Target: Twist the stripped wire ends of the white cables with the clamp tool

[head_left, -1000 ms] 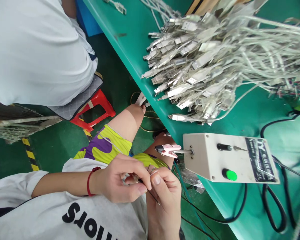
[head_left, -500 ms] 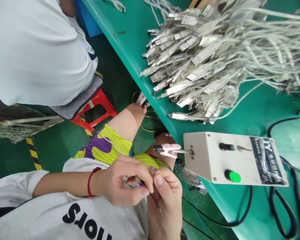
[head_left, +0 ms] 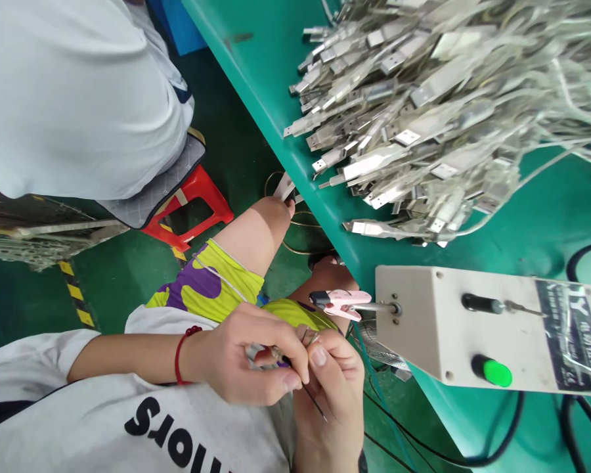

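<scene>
We are seeing both hands close together over the lap, off the clip end of the white box (head_left: 416, 322). Our left hand (head_left: 251, 358) is pinching a thin black wire (head_left: 315, 402) between thumb and forefinger, its free end sticking out across the right palm. Our right hand (head_left: 335, 381) is pressing thumb and forefinger together on fine pale strands (head_left: 314, 338), just beside the left fingertips; how many strands, we cannot tell. A pink clip (head_left: 342, 305) is hanging on a rod from the box's near end, and a green button (head_left: 497, 373) is showing on its face. Beyond the box, a heap of USB cables (head_left: 384, 157) is covering much of the green table (head_left: 536, 230). Farther off from the box, a white-shirted person (head_left: 88, 98) is sitting on a red stool (head_left: 211, 203).
</scene>
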`<state>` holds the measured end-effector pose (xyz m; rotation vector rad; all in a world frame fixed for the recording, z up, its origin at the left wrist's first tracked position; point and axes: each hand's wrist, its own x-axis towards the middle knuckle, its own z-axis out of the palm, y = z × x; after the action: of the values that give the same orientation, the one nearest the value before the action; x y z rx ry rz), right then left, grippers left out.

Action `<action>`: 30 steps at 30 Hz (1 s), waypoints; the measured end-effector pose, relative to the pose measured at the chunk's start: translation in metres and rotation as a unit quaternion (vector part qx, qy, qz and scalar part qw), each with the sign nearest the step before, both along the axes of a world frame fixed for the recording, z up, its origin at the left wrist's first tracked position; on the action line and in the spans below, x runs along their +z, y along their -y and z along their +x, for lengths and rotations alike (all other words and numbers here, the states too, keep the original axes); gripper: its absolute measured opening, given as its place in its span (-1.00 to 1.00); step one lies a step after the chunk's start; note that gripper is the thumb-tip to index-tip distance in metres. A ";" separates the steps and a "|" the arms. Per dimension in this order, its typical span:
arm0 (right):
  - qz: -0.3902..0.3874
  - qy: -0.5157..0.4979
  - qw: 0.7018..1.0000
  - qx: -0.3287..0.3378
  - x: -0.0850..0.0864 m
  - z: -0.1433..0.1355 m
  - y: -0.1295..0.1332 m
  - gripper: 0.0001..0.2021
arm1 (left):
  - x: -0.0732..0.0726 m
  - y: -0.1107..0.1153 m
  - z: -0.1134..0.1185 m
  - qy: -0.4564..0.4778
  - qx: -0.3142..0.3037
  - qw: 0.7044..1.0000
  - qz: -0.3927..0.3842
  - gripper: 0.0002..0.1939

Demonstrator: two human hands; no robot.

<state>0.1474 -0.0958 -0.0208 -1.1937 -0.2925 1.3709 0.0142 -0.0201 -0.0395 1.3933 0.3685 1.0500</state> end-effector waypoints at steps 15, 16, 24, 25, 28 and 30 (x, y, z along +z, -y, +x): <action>-0.002 -0.003 1.000 0.000 -0.005 0.005 -0.004 -0.76 | -0.007 -0.004 0.002 0.035 -0.020 0.999 -0.023 -0.92; -0.004 -0.006 1.000 0.000 -0.005 0.005 -0.004 -0.77 | -0.007 -0.004 0.002 0.031 -0.027 0.999 -0.024 -0.93; 0.018 -0.019 0.999 0.030 -0.005 0.006 -0.007 -0.80 | -0.008 -0.003 0.003 0.043 -0.029 0.998 -0.038 -0.91; 0.019 -0.027 0.999 0.032 -0.006 0.006 -0.007 -0.81 | -0.008 -0.003 0.003 0.041 -0.029 0.998 -0.039 -0.91; 0.013 -0.039 0.999 0.030 -0.005 0.004 -0.006 -0.80 | -0.008 -0.002 0.002 0.036 -0.029 0.998 -0.036 -0.93; 0.008 -0.043 0.999 0.026 -0.005 0.003 -0.005 -0.80 | -0.007 -0.002 0.001 0.027 -0.031 0.999 -0.034 -0.94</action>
<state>0.1502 -0.0911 -0.0261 -1.1178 -0.2741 1.4583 0.0157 -0.0181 -0.0465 1.3058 0.3166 1.0136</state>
